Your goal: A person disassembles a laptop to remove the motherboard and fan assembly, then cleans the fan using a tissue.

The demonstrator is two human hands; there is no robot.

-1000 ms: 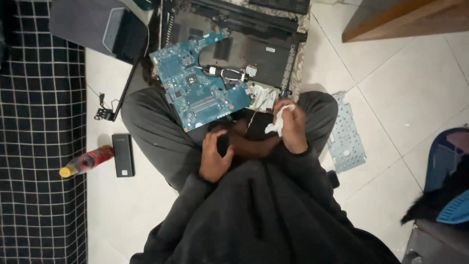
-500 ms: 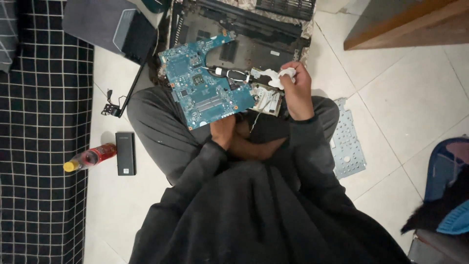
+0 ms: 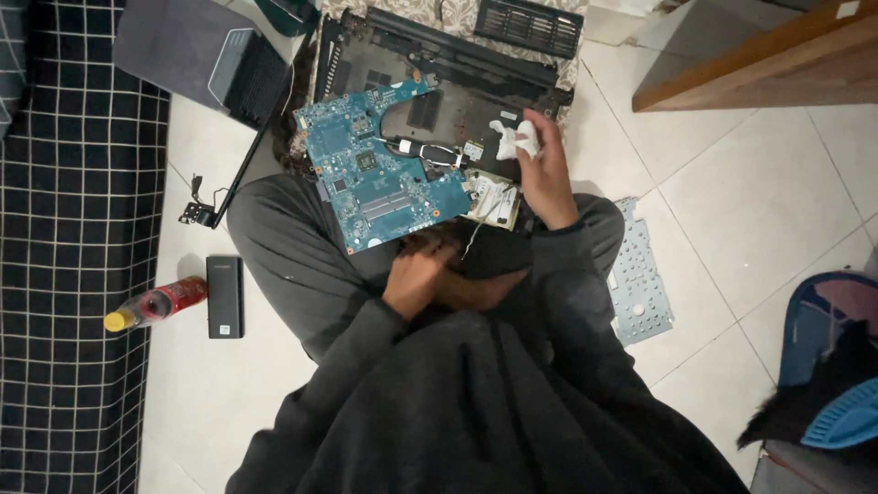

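I sit cross-legged on a tiled floor with a blue laptop motherboard (image 3: 380,178) resting across my lap. My left hand (image 3: 416,274) grips the board's near edge from below. Raised over the open black laptop chassis (image 3: 439,87), my right hand (image 3: 541,169) pinches a crumpled white tissue (image 3: 512,139). Black and white cables and a small silver part (image 3: 494,197) hang off the board's right end.
A red bottle with a yellow cap (image 3: 155,306) and a black rectangular block (image 3: 225,295) lie at my left. A black-and-white grid mat (image 3: 64,274) runs along the left edge. A grey metal keyboard plate (image 3: 636,279) lies at my right, a wooden furniture edge (image 3: 759,59) beyond.
My right hand rose from my lap with the tissue and moved forward over the chassis. My left hand shifted up to the motherboard's near edge.
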